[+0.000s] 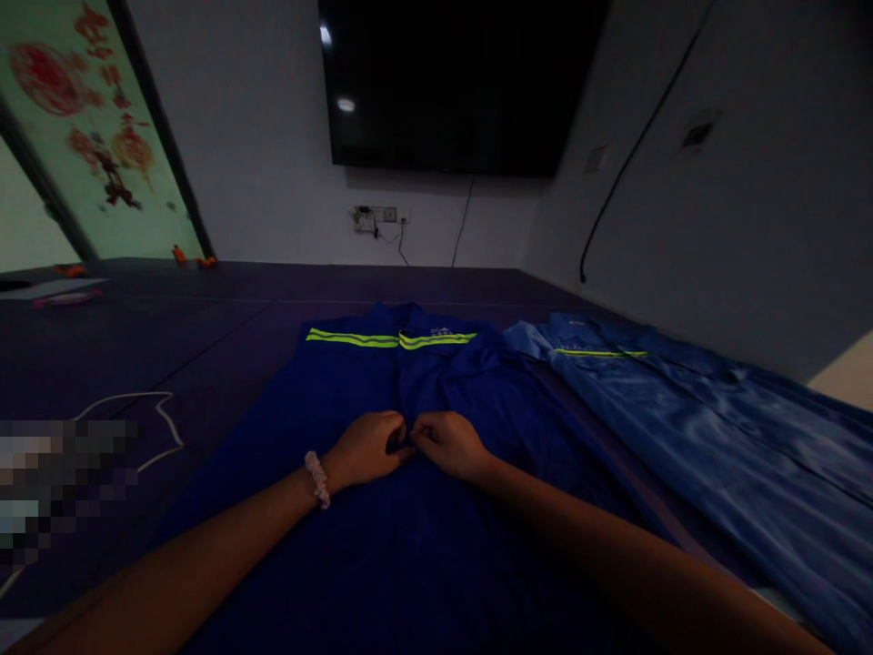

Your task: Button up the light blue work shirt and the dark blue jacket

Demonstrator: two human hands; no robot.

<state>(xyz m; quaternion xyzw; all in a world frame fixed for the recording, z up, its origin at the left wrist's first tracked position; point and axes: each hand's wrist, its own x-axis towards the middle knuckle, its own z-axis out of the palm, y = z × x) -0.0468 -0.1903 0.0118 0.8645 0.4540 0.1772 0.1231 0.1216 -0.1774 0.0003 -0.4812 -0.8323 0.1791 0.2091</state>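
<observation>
Under both hands: a dark blue garment (341,387) is laid out front up on the purple floor (205,327), its front opening (399,387) placed at the fingertips.
Left hand (366,448): the fingers are curled and the thumb is held a little apart, so it is half closed; whether cloth is pinched cannot be told.
Right hand (450,444): the fingers are bent in towards the thumb, almost meeting the left; its grip on the cloth is hidden in shadow.
Left wrist: a pale hair tie (317,479) is worn just behind the hand.
Yellow stripes (355,340): these are seen beyond the hands, broken at the opening.
Lighter blue garment (655,409): it is spread to the right of the right hand, well apart.
Crooked front: this could be caused if the two edges are tugged unevenly.
Creases: the cloth could be rucked if it is dragged by either forearm.
Dim light: an edge could easily be missed.
</observation>
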